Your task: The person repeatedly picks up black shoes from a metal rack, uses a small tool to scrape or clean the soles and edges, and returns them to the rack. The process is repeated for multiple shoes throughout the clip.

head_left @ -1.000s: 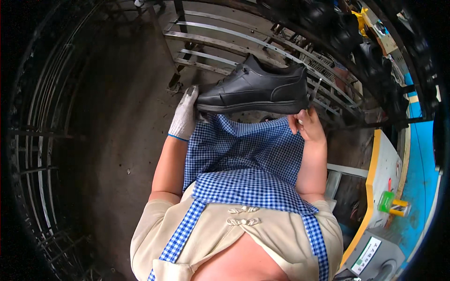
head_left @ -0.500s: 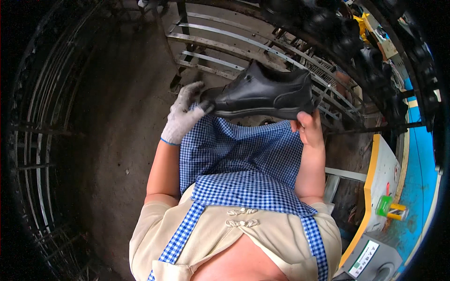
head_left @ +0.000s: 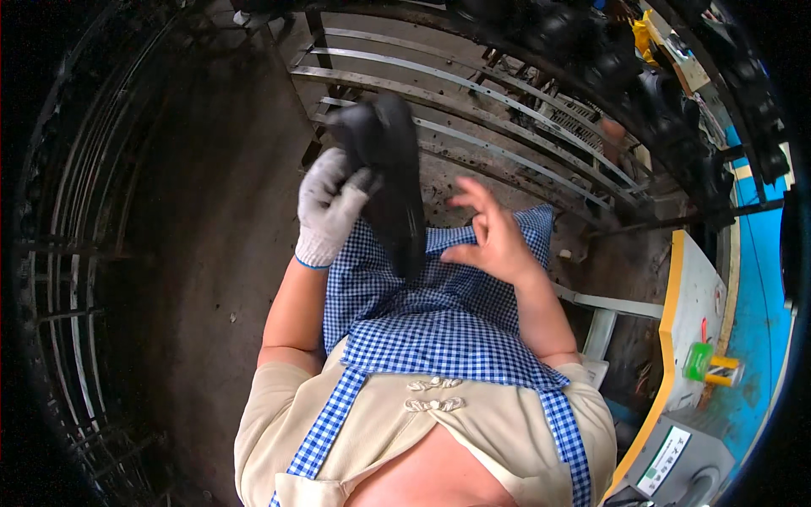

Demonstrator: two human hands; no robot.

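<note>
A black shoe (head_left: pixel 394 190), blurred by motion, hangs in front of my blue checked apron. My left hand (head_left: pixel 328 203), in a whitish knit glove with dark smudged fingertips, is closed around one side of it. The shoe now stands nearly lengthwise to me, one end up and away, the other down over the apron. To its right, my bare right hand (head_left: pixel 490 232) is held in the air, thumb and fingers apart. Nothing is between those fingers, and a gap separates them from the shoe.
Beyond my hands runs a metal rack with long rails (head_left: pixel 473 139), black shoes (head_left: pixel 608 63) on its upper part at far right. A yellow-edged board (head_left: pixel 673 321), a green-and-yellow container (head_left: pixel 711 365) and a grey machine (head_left: pixel 684 460) stand right. Another metal rack (head_left: pixel 63 313) lines the left.
The shoe has turned from lying crosswise between both hands to pointing lengthwise, in my left hand alone. My right hand has let go of it and moved left and slightly nearer me.
</note>
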